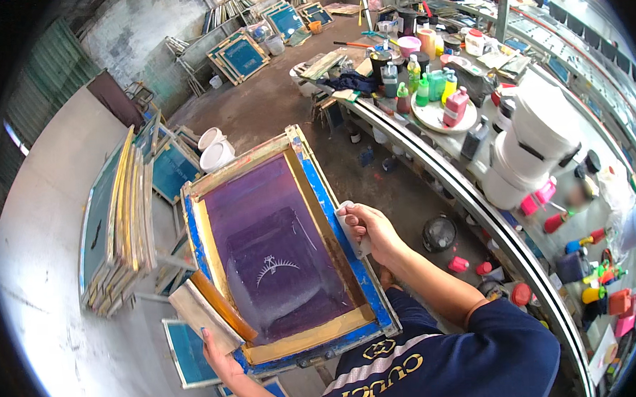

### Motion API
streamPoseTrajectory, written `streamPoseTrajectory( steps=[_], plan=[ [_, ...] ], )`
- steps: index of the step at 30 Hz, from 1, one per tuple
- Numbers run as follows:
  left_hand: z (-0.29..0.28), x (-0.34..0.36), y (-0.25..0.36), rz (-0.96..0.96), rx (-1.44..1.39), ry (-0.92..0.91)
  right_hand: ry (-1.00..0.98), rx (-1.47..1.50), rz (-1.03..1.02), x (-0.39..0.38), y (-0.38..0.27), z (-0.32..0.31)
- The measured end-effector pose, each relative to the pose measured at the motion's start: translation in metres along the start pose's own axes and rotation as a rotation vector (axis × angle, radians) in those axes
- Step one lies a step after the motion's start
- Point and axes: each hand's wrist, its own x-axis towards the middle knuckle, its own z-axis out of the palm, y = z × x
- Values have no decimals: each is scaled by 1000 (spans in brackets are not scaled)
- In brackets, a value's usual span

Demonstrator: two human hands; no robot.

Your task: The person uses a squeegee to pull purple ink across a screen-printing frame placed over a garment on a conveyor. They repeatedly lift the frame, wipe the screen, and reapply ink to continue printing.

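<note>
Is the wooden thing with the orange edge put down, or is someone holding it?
It's held: the left hand grips the squeegee by its wooden part. Whether its orange edge touches the blue frame, I can't tell.

The boldest lettering stood at the bottom centre of the frame, on the dark navy shirt (477, 348): one short row of large gold capitals (381, 382), slanting up from left to right. Just above that row a pale stripe (377, 368) crossed the cloth, and on the stripe's upper side sat a gold outlined emblem (378, 349). Left of the middle of the frame, the purple screen (250, 202) bore a small whitish motif (275, 267), a spiked arch with a little figure at its top, with no letters to be made out in it. On the bottles (455, 106) at upper right, any print was too small to read.
</note>
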Motion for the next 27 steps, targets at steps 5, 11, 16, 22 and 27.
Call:
streamPoseTrajectory(
  steps=[5, 11, 16, 22, 27],
  plan=[
    [85, 111, -8, 38, 54, 32, -42, 2, 3, 150, -22, 14],
    [151, 221, -5, 110, 131, 161, -112, -21, 57, 319, -46, 54],
    [187, 322, -10, 32, 45, 244, -151, -75, 142, 460, -44, 94],
    [230, 518, -55, 117, 52, 328, -174, -170, 79, 651, -33, 143],
    [297, 687, -17, 81, 73, 173, -110, -100, 7, 773, -57, 185]
  ],
)
